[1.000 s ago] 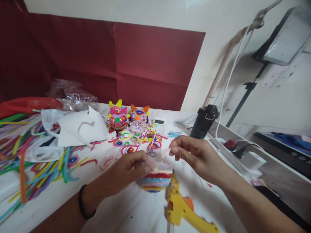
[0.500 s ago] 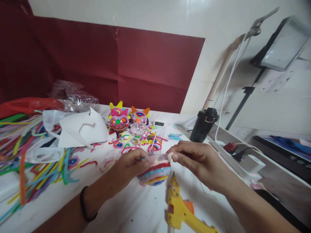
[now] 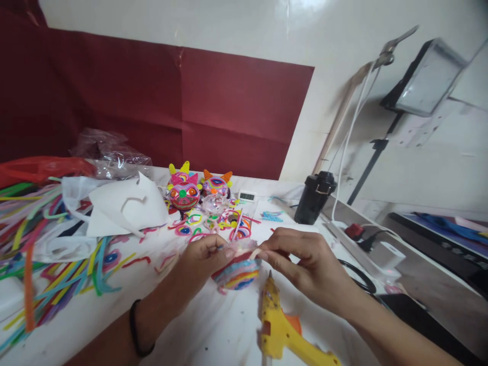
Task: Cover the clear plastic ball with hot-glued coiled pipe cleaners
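A rounded craft piece [image 3: 237,274] with red, blue, yellow and pink stripes is between my hands, just above the table. My left hand [image 3: 208,259] grips its upper left edge between thumb and fingers. My right hand [image 3: 301,256] pinches a pale, cream-coloured pipe cleaner [image 3: 254,253] against the upper right of the piece. Part of the rim is hidden behind my fingers. Just below my right hand lies a yellow glue gun [image 3: 272,325], its nozzle pointing away from me.
Pipe cleaners [image 3: 46,244] and white paper [image 3: 125,208] cover the left side. Finished striped animal faces [image 3: 184,195] stand at the back beside a small digital timer [image 3: 247,196]. To the right are a black bottle [image 3: 315,198], a power strip [image 3: 358,244] and a lamp [image 3: 430,76].
My right hand has moved left, bringing the pale pipe cleaner across the rim of the striped piece. The piece has tilted a little, and the whole view has shifted slightly.
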A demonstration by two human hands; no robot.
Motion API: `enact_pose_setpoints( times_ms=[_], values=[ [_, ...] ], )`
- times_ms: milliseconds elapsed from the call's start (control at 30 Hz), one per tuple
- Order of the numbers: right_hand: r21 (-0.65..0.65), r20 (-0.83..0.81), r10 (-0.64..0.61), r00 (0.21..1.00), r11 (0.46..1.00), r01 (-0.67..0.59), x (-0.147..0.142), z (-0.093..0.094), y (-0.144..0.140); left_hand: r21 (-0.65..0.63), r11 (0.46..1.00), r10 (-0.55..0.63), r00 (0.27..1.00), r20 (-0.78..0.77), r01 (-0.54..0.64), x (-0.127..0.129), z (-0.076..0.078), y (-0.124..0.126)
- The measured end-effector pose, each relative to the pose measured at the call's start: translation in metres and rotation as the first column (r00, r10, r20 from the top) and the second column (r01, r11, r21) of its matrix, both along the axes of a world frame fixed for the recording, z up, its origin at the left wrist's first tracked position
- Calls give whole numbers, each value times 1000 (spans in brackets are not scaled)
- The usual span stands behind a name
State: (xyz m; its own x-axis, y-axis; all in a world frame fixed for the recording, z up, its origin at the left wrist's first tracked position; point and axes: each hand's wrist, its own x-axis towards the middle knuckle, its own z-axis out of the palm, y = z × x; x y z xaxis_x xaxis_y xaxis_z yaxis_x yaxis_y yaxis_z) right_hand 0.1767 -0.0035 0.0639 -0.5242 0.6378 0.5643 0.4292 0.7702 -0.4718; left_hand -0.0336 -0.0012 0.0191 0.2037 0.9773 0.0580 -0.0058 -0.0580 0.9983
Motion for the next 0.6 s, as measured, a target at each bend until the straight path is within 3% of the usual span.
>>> enact_pose_setpoints(
  times_ms=[133, 400, 600],
  values=[
    [123, 57, 0, 998, 992, -7, 5, -2, -4, 16, 999, 37, 999, -2, -37, 0, 1, 0],
    [-8, 388, 60, 920, 998, -62, 24, -29, 2, 59, 970, 235, 972, 6, -235, 3, 12, 2],
    [-76, 386, 46, 921, 997, -18, 18, -45, 17, 344, 904, 303, 948, -94, -255, -14, -2, 11]
  ],
)
